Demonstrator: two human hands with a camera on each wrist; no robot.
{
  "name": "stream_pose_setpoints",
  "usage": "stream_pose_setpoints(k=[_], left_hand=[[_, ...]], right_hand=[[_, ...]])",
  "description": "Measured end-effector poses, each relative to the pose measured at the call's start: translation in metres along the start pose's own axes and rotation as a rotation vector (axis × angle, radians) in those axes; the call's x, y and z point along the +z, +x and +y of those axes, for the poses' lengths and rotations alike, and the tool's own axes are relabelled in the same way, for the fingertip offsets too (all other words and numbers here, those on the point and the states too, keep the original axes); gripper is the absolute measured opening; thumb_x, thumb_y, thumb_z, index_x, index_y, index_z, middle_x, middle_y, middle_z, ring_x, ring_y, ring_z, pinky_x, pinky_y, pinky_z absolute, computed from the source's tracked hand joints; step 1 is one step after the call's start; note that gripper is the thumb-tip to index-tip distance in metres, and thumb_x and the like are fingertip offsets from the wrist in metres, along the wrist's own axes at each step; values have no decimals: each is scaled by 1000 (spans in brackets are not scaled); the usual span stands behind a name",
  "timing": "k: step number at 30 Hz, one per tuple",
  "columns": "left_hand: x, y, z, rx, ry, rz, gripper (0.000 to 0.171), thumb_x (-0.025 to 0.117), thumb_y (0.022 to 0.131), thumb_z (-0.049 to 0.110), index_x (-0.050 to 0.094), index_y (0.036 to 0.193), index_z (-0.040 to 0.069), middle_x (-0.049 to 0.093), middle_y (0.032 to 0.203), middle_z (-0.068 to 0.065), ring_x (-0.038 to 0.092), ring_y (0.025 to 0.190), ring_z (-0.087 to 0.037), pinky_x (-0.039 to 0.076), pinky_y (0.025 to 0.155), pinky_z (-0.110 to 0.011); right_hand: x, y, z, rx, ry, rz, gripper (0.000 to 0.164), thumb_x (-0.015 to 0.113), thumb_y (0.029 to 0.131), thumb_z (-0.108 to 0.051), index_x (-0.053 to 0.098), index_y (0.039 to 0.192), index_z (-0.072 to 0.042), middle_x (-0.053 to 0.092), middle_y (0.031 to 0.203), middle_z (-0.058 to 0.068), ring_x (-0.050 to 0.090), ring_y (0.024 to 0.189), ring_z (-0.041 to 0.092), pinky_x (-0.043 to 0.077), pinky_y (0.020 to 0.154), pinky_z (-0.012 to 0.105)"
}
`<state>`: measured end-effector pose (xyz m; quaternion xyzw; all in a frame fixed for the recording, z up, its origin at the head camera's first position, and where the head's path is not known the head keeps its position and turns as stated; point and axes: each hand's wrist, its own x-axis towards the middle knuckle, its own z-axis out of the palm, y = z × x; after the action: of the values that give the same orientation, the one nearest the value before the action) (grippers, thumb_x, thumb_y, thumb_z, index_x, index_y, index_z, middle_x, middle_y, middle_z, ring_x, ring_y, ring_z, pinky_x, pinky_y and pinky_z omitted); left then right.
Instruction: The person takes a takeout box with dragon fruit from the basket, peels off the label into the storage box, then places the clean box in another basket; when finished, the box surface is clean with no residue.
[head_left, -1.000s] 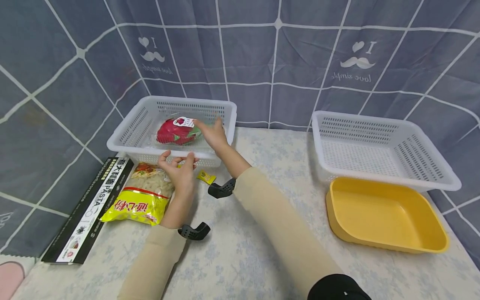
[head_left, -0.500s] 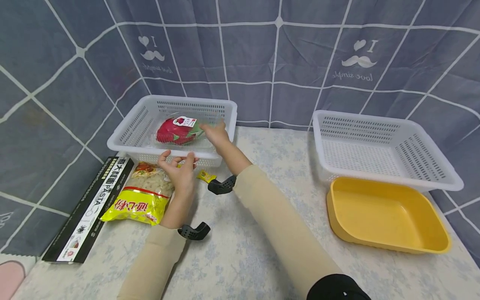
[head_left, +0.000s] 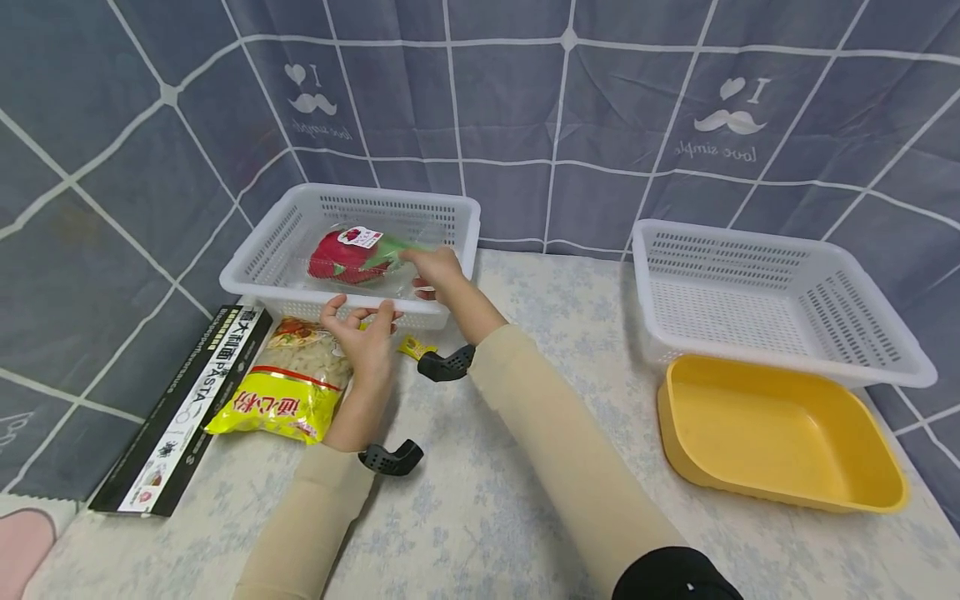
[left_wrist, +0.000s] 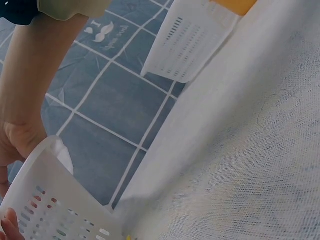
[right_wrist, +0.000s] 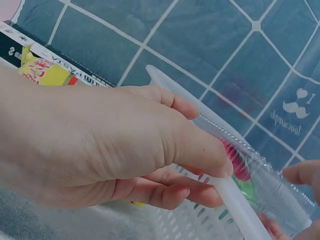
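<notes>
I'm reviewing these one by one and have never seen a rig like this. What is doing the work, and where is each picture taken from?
There is no machine: a person works with two bare hands. The wide picture comes from a camera on the head, looking forward and down. The other two come from cameras on the wrists, so they look tilted; in the right wrist view, the large hand is actually the left one.

The left hand holds the front rim of the left white basket. Inside it, the right hand grips the end of a clear pack of fruit.

Also on the patterned cloth are a black pasta box, a yellow bag, a small yellow packet, another white basket and a yellow tub.
</notes>
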<state>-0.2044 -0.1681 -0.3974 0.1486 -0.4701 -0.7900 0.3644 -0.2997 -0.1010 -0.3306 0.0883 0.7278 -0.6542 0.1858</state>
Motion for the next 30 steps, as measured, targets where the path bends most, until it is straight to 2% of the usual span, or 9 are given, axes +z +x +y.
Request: stream_pose_setpoints(k=[3, 6, 9, 11, 15, 20, 30], left_hand=[[0, 0, 0, -2, 6, 2, 56, 65, 85, -10, 29, 123, 11, 49, 78, -9, 63, 56, -12, 49, 54, -18], [0, 1, -1, -1, 16, 3, 57, 66, 85, -9, 28, 123, 11, 49, 78, -8, 63, 56, -11, 49, 54, -18], [1, 1, -1, -3, 19, 1, 57, 66, 85, -8, 28, 123, 11, 49, 79, -8, 63, 56, -11, 49, 54, -18], [1, 1, -1, -2, 18, 1, 57, 66, 85, -8, 28, 123, 11, 48, 79, -8, 63, 56, -11, 49, 55, -18], [0, 1, 0, -2, 15, 1, 57, 65, 86, -9, 28, 123, 12, 48, 80, -8, 63, 56, -11, 50, 56, -18], [-1, 0, 0, -2, 34, 1, 57, 65, 86, -9, 28, 124, 11, 49, 81, -8, 62, 57, -12, 50, 56, -18], [-1, -1, 0, -1, 55, -2, 57, 65, 86, -8, 28, 124, 11, 49, 82, -8, 61, 57, -11, 50, 57, -18]], right_hand=[[-2, -1, 0, 6, 57, -33, 55, 73, 87, -24, 44, 128, -4, 46, 97, 3, 54, 71, 16, 55, 63, 28], [-4, 0, -1, 9, 116, -68, 72, 76, 84, -23, 36, 141, -4, 47, 102, 5, 54, 73, 18, 58, 67, 33], [-6, 0, -1, 14, 165, -102, 87, 76, 84, -23, 22, 150, -10, 49, 107, 10, 55, 73, 20, 59, 70, 37], [-6, 0, 0, 8, 187, -118, 89, 76, 84, -22, 18, 151, -14, 49, 105, 14, 54, 68, 20, 59, 68, 38], [-6, 0, 2, -16, 224, -127, 78, 74, 82, -20, 24, 143, -21, 47, 95, 13, 49, 60, 18, 58, 57, 35], [-5, -1, 5, -73, 224, -108, 72, 71, 80, -18, 28, 137, -24, 45, 94, 11, 49, 62, 17, 54, 48, 32], [4, -2, 8, -125, 211, 17, 63, 70, 77, -16, 39, 131, -24, 46, 95, 7, 45, 60, 16, 43, 36, 25]])
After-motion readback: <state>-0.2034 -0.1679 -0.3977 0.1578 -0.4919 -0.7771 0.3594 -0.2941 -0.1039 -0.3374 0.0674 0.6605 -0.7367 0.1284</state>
